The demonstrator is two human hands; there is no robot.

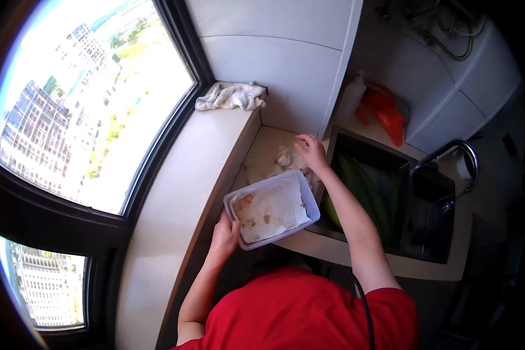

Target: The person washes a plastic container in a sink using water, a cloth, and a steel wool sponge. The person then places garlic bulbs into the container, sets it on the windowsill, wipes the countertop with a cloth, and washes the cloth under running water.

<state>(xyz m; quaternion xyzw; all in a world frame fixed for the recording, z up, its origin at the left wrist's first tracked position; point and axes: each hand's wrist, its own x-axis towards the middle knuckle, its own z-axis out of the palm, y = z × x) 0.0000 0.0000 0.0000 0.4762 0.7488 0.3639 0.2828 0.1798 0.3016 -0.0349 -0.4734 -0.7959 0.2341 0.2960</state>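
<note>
In my left hand (224,238) is a translucent plastic container (313,211), gripped by its left rim and tilted towards me. A white paper sheet (283,204) with brown stains lines the bottom of the container. My right hand (312,153) is raised just beyond the container's far side, fingers bent and apart, with nothing visible in them. Below and beside it, a crumpled whitish heap (286,158), perhaps used paper, lies on the counter corner; the container partly hides it.
To the right, a dark sink (414,233) holds long green vegetables (361,186) under a curved faucet (475,157). Behind it stand a white bottle (352,98) and an orange-red plastic bag (385,114). A whitish cloth (232,96) lies on the window ledge (198,151).
</note>
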